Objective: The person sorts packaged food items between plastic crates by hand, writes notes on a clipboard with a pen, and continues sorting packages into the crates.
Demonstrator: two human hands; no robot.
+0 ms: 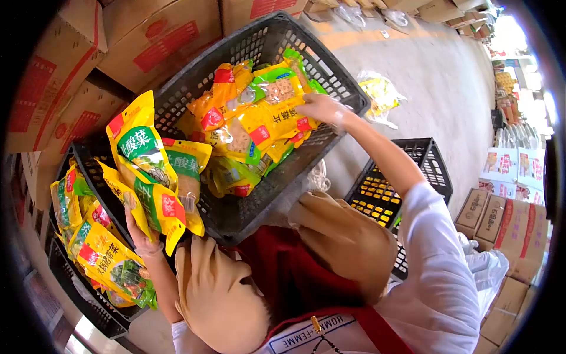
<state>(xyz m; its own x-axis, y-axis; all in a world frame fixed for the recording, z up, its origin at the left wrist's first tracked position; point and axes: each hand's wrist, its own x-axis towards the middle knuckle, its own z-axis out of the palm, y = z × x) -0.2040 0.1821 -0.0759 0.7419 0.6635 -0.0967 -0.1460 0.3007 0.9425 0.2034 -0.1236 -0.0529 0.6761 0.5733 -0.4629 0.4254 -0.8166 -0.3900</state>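
My left hand (141, 236) is closed around several yellow-and-green bags of pickled vegetables (141, 144), held upright at the left edge of a black plastic crate (236, 221); the bags hide part of its fingers. Inside that crate lies a pile of yellow bags, among them bags of lotus root slices (239, 138) with clear windows. At the crate's right side, my right hand (323, 110) grips the end of one lotus root bag (283, 112) on top of the pile. Both hands seem to wear thin clear gloves.
Another black crate (97, 304) at the left holds yellow vegetable bags (109, 259). A third black crate (439, 171) stands on the floor at right. Cardboard boxes (162, 35) are stacked behind, more boxes (501, 227) at far right. A plastic-wrapped yellow package (380, 94) lies on the floor.
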